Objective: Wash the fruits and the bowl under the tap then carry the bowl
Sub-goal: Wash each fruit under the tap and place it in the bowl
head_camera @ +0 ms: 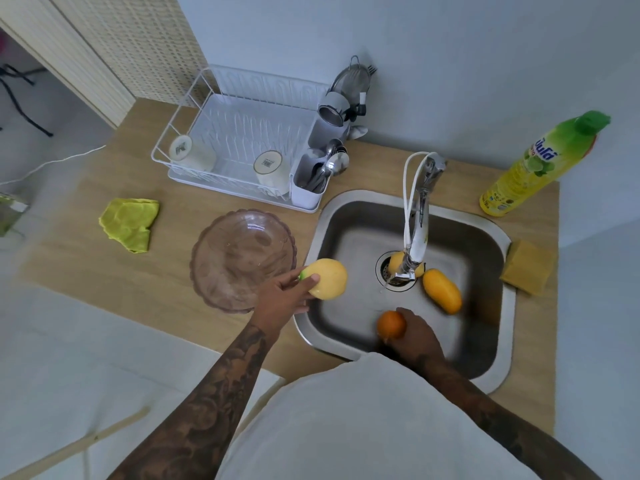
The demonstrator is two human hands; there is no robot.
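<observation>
Left hand (282,299) fingers grip a wet yellow mango (327,278) at frame center between the glass bowl (242,259) and the sink (498,233), long axis tilted toward upper left, so it could slip, while the right hand (415,332) clutches an orange (391,324) lower in the sink.
</observation>
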